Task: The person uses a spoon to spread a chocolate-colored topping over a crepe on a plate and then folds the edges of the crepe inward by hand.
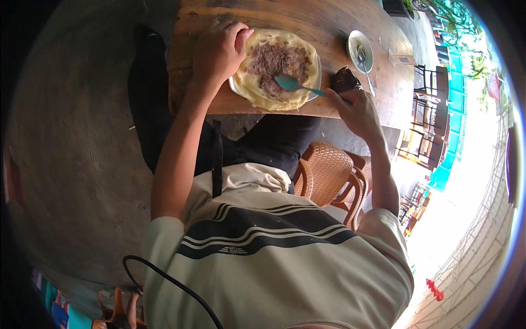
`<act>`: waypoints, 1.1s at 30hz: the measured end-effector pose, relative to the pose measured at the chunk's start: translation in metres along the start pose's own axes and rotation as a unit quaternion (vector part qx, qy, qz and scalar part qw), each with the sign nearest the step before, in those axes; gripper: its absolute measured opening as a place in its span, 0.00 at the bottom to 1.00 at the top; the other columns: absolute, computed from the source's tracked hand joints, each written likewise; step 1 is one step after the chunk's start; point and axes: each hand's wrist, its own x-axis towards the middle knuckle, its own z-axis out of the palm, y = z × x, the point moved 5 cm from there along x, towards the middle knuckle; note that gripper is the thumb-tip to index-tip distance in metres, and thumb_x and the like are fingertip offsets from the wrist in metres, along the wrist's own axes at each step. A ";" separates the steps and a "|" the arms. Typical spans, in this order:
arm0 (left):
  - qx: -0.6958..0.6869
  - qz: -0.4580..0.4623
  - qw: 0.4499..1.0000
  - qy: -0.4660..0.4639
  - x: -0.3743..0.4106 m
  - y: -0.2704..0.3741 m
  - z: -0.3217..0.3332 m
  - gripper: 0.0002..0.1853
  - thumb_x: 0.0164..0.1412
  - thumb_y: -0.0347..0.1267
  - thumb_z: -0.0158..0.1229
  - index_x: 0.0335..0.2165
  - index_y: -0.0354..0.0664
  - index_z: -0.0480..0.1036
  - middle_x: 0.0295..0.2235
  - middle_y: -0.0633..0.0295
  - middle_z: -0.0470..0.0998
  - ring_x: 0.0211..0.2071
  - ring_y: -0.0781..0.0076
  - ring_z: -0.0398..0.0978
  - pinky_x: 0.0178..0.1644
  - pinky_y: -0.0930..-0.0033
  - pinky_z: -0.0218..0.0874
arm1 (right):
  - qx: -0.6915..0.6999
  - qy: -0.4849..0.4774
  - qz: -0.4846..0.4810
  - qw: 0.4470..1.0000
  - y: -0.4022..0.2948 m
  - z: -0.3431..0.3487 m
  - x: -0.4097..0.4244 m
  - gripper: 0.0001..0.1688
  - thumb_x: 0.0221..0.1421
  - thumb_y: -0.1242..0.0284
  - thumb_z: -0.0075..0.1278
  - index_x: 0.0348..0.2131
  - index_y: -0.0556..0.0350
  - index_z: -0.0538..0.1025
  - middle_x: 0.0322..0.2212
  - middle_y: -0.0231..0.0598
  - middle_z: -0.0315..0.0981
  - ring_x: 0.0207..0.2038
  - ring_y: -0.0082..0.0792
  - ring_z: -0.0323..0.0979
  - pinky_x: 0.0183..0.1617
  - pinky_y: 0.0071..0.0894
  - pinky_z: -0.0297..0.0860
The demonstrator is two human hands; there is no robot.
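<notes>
On a white plate (319, 74) lies a stack of pale yellow crepes (314, 49), its top spread unevenly with a brown paste (281, 57). My right hand (357, 111) grips the handle of a teal spatula (287, 83), whose blade rests over the paste near the stack's lower middle. My left hand (222, 51) is at the stack's left edge with curled fingers, the thumb by the crepe rim. Its fingertips are partly hidden, so I cannot tell whether they pinch the crepe or the plate. Just beyond my right hand sits a dark brown package (346, 79).
A white bowl (351, 49) with a metal spoon (361, 57) stands right of the plate on the wooden table (263, 12). A small sign (402, 58) is near the table's right edge. A woven brown chair (328, 172) stands at my right, below the table edge.
</notes>
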 end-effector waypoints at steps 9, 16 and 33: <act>0.009 0.016 1.000 -0.004 -0.001 -0.002 0.004 0.10 0.67 0.37 0.61 0.33 0.43 0.80 0.28 0.57 0.82 0.32 0.53 0.78 0.37 0.54 0.70 | -0.062 0.092 -0.113 0.987 -0.032 0.021 0.003 0.31 0.62 0.51 0.59 0.18 0.57 0.82 0.09 0.42 0.66 0.14 0.42 0.70 0.24 0.42 0.65; 0.035 0.024 0.999 0.000 -0.002 -0.003 0.000 0.12 0.69 0.40 0.60 0.37 0.44 0.82 0.26 0.57 0.80 0.29 0.56 0.78 0.34 0.57 0.69 | -0.102 0.066 -0.127 0.984 -0.026 -0.016 0.003 0.28 0.61 0.55 0.62 0.19 0.58 0.81 0.13 0.43 0.71 0.16 0.39 0.73 0.23 0.40 0.66; 0.020 0.027 0.999 0.004 -0.003 -0.005 0.001 0.11 0.69 0.41 0.61 0.37 0.47 0.82 0.23 0.59 0.76 0.26 0.57 0.76 0.32 0.55 0.68 | -0.063 0.158 -0.259 0.951 -0.036 -0.002 0.006 0.27 0.57 0.62 0.67 0.14 0.56 0.74 0.11 0.34 0.65 0.13 0.31 0.62 0.20 0.38 0.60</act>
